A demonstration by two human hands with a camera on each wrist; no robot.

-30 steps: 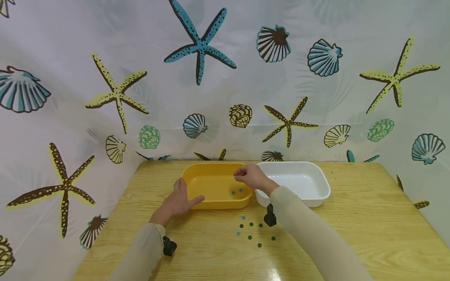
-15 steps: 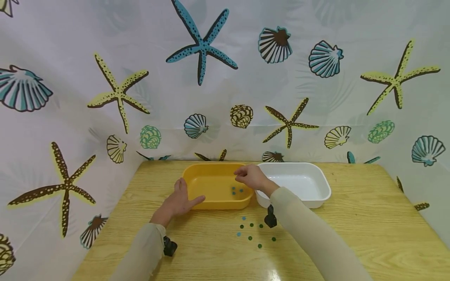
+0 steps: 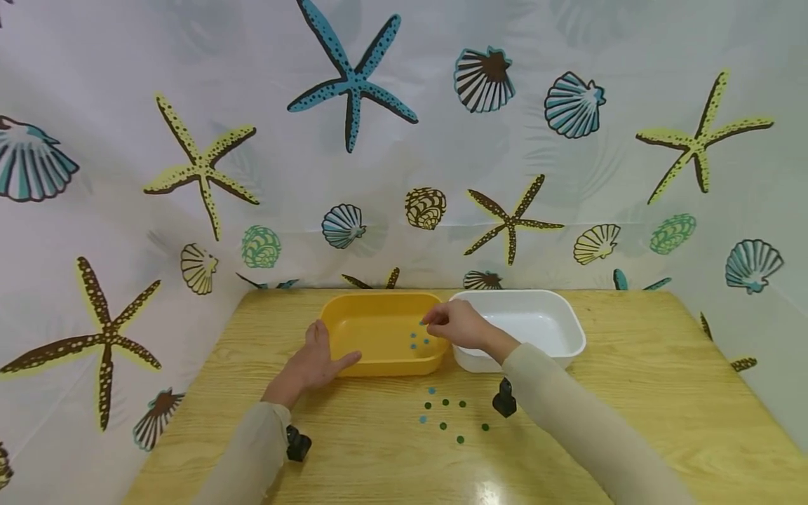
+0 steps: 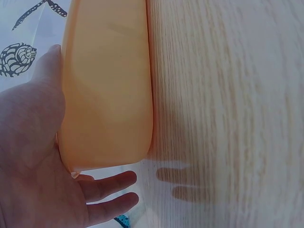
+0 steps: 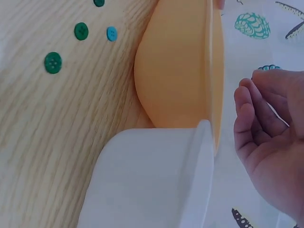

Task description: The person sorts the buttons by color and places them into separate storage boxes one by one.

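Note:
In the head view my left hand (image 3: 313, 363) rests against the left end of the yellow tray (image 3: 390, 366), thumb laid along its near rim. The left wrist view shows two straight fingers (image 4: 111, 204) beyond the tray's end wall. Over the tray's right part, my right hand (image 3: 463, 324) pinches a small blue button (image 3: 421, 323) at its fingertips. Below it, three more blue buttons (image 3: 426, 341) lie on the tray floor. Seen from the right wrist, the hand (image 5: 273, 128) has thumb and forefinger tips together and the other fingers curled; the button is hidden there.
A white tray (image 3: 519, 365) stands against the yellow one on the right. On the wooden table (image 3: 353, 449) in front lie several green buttons (image 3: 443, 426) and two blue buttons (image 3: 432, 391). A curtain with sea-creature prints (image 3: 379, 175) hangs behind and at both sides.
A blue button that was at my right fingertips has dropped into the yellow tray, and another now shows there. The right hand has shifted slightly right; the left hand has stayed put.

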